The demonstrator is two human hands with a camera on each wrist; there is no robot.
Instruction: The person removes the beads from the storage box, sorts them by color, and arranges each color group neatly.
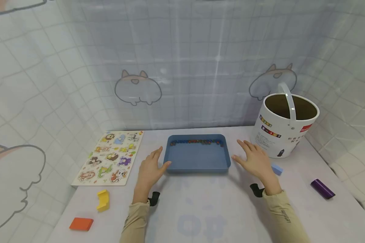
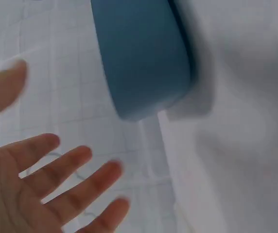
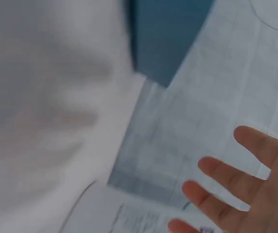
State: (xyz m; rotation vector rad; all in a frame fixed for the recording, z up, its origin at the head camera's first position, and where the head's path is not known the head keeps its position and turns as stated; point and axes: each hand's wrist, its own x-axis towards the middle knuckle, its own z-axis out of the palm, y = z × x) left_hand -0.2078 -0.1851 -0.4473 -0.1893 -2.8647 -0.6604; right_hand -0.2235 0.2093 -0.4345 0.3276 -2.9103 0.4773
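Note:
A shallow blue tray (image 1: 197, 158) lies on the table, with a row of small coloured beads (image 1: 197, 141) along its far side. My left hand (image 1: 150, 168) hovers by the tray's left side, fingers spread and holding nothing. On the other side, my right hand (image 1: 255, 160) is likewise spread and holds nothing, apart from the tray. In the left wrist view the tray's blue wall (image 2: 144, 58) stands clear of the fingers. The right wrist view shows the tray (image 3: 168, 39) away from the fingertips too.
An animal puzzle board (image 1: 109, 158) lies at the left, with a yellow block (image 1: 103, 200) and an orange block (image 1: 81, 223) nearer. A white bucket (image 1: 283, 131) with a raised handle stands at the back right. Near it are a blue block (image 1: 276, 169) and a purple block (image 1: 322, 189).

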